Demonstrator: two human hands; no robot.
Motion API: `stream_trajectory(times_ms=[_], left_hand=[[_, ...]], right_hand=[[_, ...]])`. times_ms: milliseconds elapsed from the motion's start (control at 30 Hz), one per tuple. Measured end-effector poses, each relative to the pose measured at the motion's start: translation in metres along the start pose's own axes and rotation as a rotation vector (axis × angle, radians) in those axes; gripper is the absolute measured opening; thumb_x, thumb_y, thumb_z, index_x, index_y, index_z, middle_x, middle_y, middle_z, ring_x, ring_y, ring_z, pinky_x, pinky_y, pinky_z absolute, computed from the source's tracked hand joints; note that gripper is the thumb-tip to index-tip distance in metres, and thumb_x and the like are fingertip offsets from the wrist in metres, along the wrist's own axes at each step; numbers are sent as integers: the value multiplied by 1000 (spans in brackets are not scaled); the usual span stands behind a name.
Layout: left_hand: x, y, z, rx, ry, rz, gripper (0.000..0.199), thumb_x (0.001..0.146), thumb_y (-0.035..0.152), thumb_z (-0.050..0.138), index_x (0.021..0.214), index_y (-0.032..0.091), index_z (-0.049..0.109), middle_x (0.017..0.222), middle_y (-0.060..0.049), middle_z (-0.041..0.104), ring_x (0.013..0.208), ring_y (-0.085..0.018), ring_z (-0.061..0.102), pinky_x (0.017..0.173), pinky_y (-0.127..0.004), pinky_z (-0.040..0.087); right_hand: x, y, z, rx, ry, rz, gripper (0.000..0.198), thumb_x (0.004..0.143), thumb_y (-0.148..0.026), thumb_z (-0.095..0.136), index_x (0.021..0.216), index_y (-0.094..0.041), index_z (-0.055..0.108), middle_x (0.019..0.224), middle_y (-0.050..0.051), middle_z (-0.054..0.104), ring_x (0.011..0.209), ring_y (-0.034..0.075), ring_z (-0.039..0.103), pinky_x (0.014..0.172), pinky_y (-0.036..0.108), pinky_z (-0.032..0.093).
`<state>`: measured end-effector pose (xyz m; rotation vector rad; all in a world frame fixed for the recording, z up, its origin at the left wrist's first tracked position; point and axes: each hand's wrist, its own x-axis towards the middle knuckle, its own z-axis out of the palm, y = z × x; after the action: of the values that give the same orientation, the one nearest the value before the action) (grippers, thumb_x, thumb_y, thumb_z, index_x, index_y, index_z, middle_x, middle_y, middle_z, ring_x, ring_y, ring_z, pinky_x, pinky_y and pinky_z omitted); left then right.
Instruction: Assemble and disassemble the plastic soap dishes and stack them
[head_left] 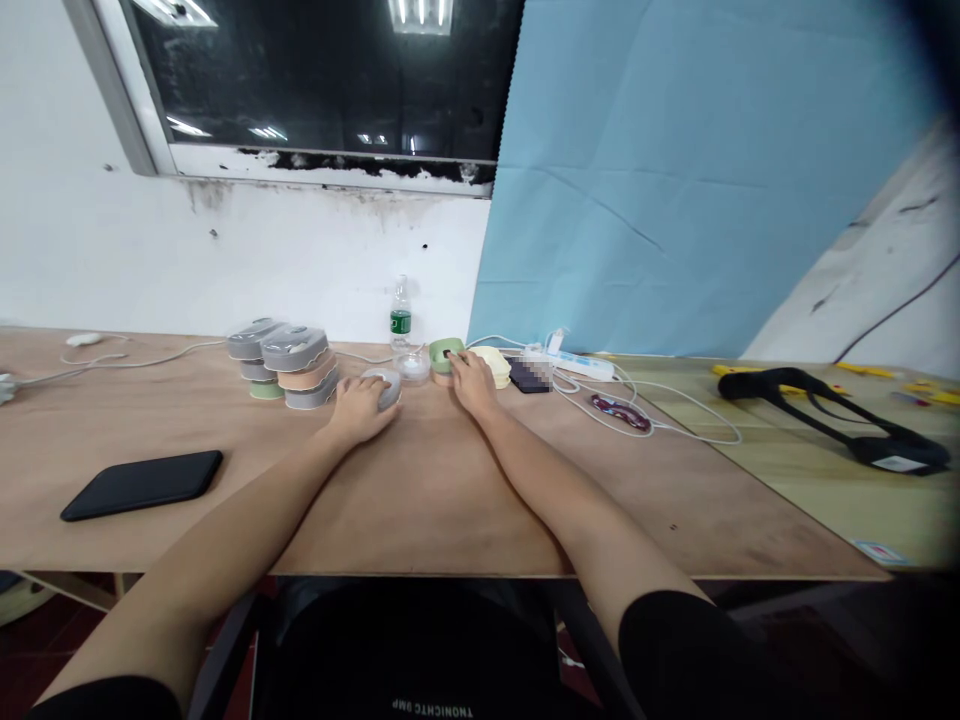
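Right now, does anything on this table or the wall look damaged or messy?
Yes: the white lower edge of the dark panel is patchy, as if peeling, and the wall below it has brownish stains. White cables also lie in loose loops toward the table's right. Nothing looks spilled.

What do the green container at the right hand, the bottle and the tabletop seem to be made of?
Green container: probably plastic, satin-looking, judging by its smooth, even colour.
Bottle: most likely clear plastic, glossy and see-through.
Tabletop: apparently plywood or similar board, fairly matte, mottled brown.
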<state>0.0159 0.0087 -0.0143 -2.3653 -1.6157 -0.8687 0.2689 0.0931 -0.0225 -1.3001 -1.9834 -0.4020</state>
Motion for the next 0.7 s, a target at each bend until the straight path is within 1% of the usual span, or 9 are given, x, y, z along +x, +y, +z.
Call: stream_trajectory(times_ms=[67, 167, 267, 367, 467, 533, 600, 633, 700], left_hand=[[0, 5, -4, -8, -27, 51, 45, 82, 52, 52, 114, 22, 63, 125, -13, 61, 116, -35, 50, 103, -54, 24], [-1, 11, -10, -24, -71, 118, 44, 85, 51, 49, 115, 23, 62, 122, -9, 63, 115, -31, 52, 102, -48, 27], [-1, 13, -14, -16, -84, 115, 44, 86, 52, 47, 116, 23, 62, 122, -8, 63, 116, -29, 52, 101, -45, 29], [-1, 13, -14, 5, -55, 25, 49, 85, 55, 48, 121, 23, 59, 133, -10, 55, 122, -31, 47, 101, -45, 29], [-2, 10, -13, 14, -47, -139, 67, 77, 65, 53, 128, 23, 53, 142, -13, 44, 125, -36, 44, 102, -49, 29], [-2, 7, -13, -30, -116, -216, 81, 69, 71, 58, 132, 22, 48, 141, -15, 46, 123, -39, 47, 99, -50, 33], [-1, 4, -13, -112, -196, -251, 90, 64, 73, 61, 135, 21, 45, 135, -15, 52, 118, -38, 52, 95, -45, 39], [-1, 3, -12, -153, -214, -264, 92, 63, 73, 62, 135, 20, 44, 133, -15, 54, 116, -37, 54, 93, -42, 41], [0, 2, -12, -230, -191, -302, 91, 64, 73, 61, 135, 19, 45, 132, -16, 56, 116, -35, 55, 91, -38, 43]], right_hand=[[0, -2, -3, -29, -14, 29, 40, 93, -25, 41, 130, -21, 56, 127, 13, 52, 105, 26, 49, 92, 38, 38], [-2, -4, -5, -100, -39, 74, 44, 93, -30, 42, 136, -23, 50, 135, 12, 46, 111, 28, 46, 94, 40, 36], [-3, -6, -6, -156, -82, 100, 47, 93, -33, 43, 139, -24, 45, 141, 13, 41, 115, 31, 44, 95, 43, 35], [-4, -8, -6, -151, -78, 90, 49, 91, -32, 46, 139, -22, 44, 142, 14, 40, 117, 32, 42, 97, 45, 32], [-4, -11, -8, -87, -10, 51, 47, 90, -30, 47, 136, -17, 48, 137, 16, 45, 119, 31, 41, 101, 45, 30], [-3, -14, -10, -24, 20, -2, 45, 90, -29, 47, 133, -16, 50, 132, 15, 49, 118, 30, 42, 102, 44, 30], [-4, -19, -10, 43, 21, -87, 43, 90, -28, 46, 131, -15, 52, 127, 15, 52, 116, 29, 44, 101, 43, 32], [-4, -23, -10, 76, 9, -138, 42, 90, -28, 46, 129, -16, 53, 125, 14, 54, 114, 28, 45, 101, 43, 33], [-5, -31, -8, 142, -21, -240, 39, 90, -28, 46, 127, -17, 55, 121, 13, 56, 112, 27, 47, 100, 43, 36]])
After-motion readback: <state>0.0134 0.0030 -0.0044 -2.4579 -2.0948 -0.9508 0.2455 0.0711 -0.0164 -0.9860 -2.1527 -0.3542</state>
